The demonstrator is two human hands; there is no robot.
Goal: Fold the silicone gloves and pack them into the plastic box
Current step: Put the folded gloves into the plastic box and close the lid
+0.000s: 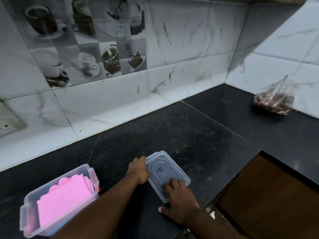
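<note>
Two pink gloves [66,199], folded flat, lie stacked inside the box [32,219]; scalloped finger edges point toward 1 o'clock. Exact count of layers cannot be confirmed; pink fills most of the box floor. Box: clear plastic, open, no lid on it, hinged clips standing at both short ends. It sits on the black table [181,135] at the 8 o'clock side of the frame, long axis running 7 to 1 o'clock.

Lid [165,171]: clear, rectangular, lying flat on the table at 3 o'clock of the box, well apart from it.

Left hand [139,170]: at the lid's 9 o'clock edge, fingers curled over the rim near the far corner, grip closed on that edge. Forearm crosses in front of the box's near corner.

Right hand [181,202]: covers the lid's near corner at 5 o'clock, fingers spread flat on the lid's top, thumb out on the table toward 9 o'clock. Grip open, pressing rather than clasping; whether any fingertip hooks the rim cannot be told.

Surroundings: marbled wall tiles [181,49] behind the table at 12 o'clock, some printed with cups. Clear bag [274,99] with dark contents at 2 o'clock, against the side wall, far from the lid.
</note>
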